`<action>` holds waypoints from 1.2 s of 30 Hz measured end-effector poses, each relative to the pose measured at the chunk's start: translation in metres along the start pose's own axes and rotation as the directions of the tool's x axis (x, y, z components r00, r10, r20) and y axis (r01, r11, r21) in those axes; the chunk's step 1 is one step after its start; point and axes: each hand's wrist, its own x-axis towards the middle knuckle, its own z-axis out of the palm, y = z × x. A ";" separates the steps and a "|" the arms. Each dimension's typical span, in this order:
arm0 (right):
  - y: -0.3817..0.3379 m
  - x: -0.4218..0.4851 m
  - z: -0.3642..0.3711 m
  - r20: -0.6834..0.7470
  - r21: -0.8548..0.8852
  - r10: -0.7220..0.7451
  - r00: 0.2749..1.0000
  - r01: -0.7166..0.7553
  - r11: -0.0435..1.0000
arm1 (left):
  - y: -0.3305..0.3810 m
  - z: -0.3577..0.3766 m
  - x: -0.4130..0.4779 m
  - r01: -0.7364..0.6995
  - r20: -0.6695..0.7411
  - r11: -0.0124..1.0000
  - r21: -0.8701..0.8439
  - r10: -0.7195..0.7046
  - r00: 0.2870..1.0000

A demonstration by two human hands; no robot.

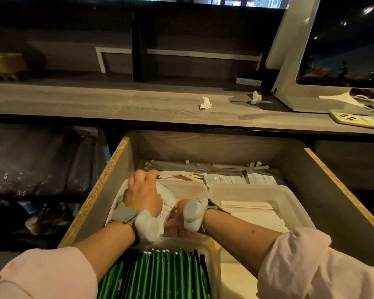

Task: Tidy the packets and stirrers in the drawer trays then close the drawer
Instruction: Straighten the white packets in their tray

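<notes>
Inside open drawer (125, 160): three trays (253, 189); left hand (144, 195) grips white packets (167, 205); right hand (177, 214) grip unclear.

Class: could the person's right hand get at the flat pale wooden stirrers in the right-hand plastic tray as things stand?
Probably yes. The right hand is in the neighbouring tray, beside the flat pale wooden stirrers, which lie uncovered in the open-topped right-hand plastic tray; only a low rim lies between them.

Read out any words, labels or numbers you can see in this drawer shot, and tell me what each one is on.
None can be read.
White packet under the left hand: dark print, too blurred.
White packets at the back of the drawer: faint print, too small.
Green packets: no legible text.
</notes>
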 end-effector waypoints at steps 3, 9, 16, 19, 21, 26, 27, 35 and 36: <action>-0.007 -0.010 -0.026 0.086 0.090 0.012 0.996 -0.020 0.996 | 0.010 -0.001 -0.005 -0.107 0.264 0.993 -0.040 0.114 0.958; 0.017 -0.007 -0.128 -0.517 -0.078 -0.069 0.853 0.033 0.996 | 0.015 -0.001 0.001 -0.141 0.566 0.982 0.125 0.046 0.823; 0.067 0.036 -0.154 -0.345 -0.350 0.079 0.935 -0.206 0.914 | 0.062 0.004 0.016 -0.049 0.557 0.998 -0.044 0.065 0.828; 0.072 0.048 -0.156 -0.316 -0.384 0.029 0.948 -0.156 0.910 | 0.090 0.008 0.023 0.056 0.487 0.941 -0.333 0.121 0.865; 0.077 0.053 -0.162 -0.373 -0.369 0.011 0.928 -0.159 0.916 | 0.104 0.016 0.025 0.159 0.461 0.854 -0.496 0.104 0.881; 0.080 0.026 -0.181 -0.390 -0.392 -0.065 0.919 -0.101 0.915 | 0.111 0.037 0.029 0.306 0.394 0.652 -0.694 -0.012 0.919; 0.079 0.013 -0.188 -0.418 -0.415 -0.118 0.901 -0.074 0.907 | 0.112 0.040 0.031 0.327 0.380 0.615 -0.717 -0.047 0.924; 0.064 -0.045 -0.184 -0.485 0.356 -0.172 0.857 0.373 0.857 | 0.116 0.041 0.041 0.366 0.420 0.444 -0.818 0.027 0.907; 0.064 -0.045 -0.181 -0.467 0.413 -0.173 0.867 0.387 0.825 | 0.117 0.041 0.041 0.367 0.423 0.425 -0.828 0.042 0.905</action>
